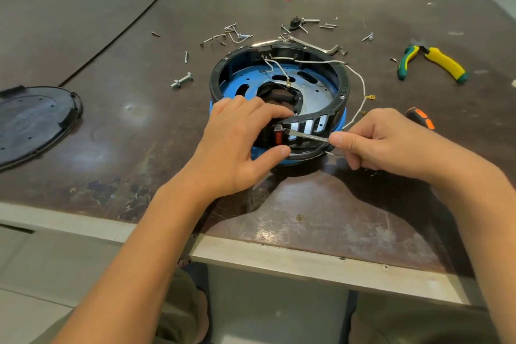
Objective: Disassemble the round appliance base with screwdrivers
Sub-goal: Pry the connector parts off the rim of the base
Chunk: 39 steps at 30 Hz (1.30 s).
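Disassembly is running past midway (a judgement): the cover [33, 120] is lying well left of the round appliance base [216, 78], loose screws [240, 35] behind it. The left hand [237, 145] is gripping its near wall; the right hand [382, 142] is pinching a screwdriver [307, 135], blade at the unremoved red switch [278, 135].

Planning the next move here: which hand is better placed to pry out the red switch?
Right hand: it pinches the screwdriver, whose tip sits beside the red switch. The left hand holds the base.
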Each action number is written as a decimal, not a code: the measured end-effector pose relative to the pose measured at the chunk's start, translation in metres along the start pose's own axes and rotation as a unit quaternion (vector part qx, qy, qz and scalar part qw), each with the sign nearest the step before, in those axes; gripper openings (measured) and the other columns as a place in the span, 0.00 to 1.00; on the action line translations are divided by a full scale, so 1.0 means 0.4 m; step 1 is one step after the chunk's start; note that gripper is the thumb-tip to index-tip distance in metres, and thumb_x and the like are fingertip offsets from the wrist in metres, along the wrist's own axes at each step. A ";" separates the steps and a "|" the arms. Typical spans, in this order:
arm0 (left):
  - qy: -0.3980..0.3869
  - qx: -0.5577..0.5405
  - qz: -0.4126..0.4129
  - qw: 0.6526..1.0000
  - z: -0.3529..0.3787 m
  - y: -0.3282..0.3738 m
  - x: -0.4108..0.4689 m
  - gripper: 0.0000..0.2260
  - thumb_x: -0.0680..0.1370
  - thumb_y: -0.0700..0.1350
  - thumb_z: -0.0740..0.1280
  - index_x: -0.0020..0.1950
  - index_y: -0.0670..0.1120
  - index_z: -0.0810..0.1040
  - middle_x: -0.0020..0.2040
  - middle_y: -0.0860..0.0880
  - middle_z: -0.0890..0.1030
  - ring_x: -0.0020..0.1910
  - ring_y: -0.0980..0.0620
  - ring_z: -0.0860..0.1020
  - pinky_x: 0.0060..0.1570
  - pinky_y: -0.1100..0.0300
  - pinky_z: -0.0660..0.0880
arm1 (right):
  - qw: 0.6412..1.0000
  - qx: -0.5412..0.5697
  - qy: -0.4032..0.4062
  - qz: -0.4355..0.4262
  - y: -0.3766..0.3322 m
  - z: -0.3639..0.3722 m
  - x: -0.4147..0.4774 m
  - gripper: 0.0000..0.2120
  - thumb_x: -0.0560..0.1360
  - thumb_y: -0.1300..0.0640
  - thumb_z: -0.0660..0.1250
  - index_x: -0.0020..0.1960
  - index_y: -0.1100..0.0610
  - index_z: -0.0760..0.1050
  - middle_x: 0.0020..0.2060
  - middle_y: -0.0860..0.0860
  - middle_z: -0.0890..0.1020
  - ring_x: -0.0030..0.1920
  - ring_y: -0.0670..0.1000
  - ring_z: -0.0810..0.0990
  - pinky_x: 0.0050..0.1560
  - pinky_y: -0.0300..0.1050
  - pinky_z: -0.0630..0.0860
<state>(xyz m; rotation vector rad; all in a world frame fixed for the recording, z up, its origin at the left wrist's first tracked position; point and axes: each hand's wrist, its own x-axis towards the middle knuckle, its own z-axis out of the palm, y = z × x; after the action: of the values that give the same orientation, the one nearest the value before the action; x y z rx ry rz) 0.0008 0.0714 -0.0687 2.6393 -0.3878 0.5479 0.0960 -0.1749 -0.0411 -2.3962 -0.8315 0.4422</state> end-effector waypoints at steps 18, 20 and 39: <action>0.025 -0.009 -0.014 1.000 0.016 -0.012 -0.001 0.19 0.78 0.58 0.63 0.67 0.54 0.73 0.54 0.57 0.78 0.54 0.55 0.73 0.59 0.59 0.60 | 0.999 -0.037 0.017 0.000 -0.011 -0.008 0.005 0.31 0.73 0.28 0.58 0.29 0.52 0.81 0.20 0.51 0.76 0.22 0.46 0.73 0.31 0.42 0.68; 0.027 -0.012 -0.021 0.999 0.018 -0.013 -0.001 0.19 0.78 0.57 0.62 0.68 0.54 0.72 0.53 0.57 0.78 0.54 0.55 0.73 0.58 0.60 0.59 | 0.990 -0.101 0.087 -0.039 -0.009 -0.009 -0.001 0.32 0.69 0.25 0.56 0.31 0.50 0.83 0.22 0.51 0.77 0.27 0.50 0.75 0.32 0.44 0.66; 0.026 0.018 0.001 1.000 0.009 0.005 0.002 0.18 0.78 0.57 0.63 0.65 0.52 0.77 0.50 0.55 0.77 0.50 0.52 0.72 0.55 0.58 0.59 | 0.999 -0.030 -0.008 0.017 -0.010 -0.005 0.006 0.34 0.69 0.23 0.54 0.30 0.51 0.81 0.23 0.55 0.77 0.27 0.52 0.76 0.40 0.55 0.78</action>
<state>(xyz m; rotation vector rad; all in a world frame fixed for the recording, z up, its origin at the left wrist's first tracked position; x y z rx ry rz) 0.0018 0.0679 -0.0709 2.6535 -0.3669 0.6278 0.0968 -0.1716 -0.0374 -2.4682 -0.8225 0.4568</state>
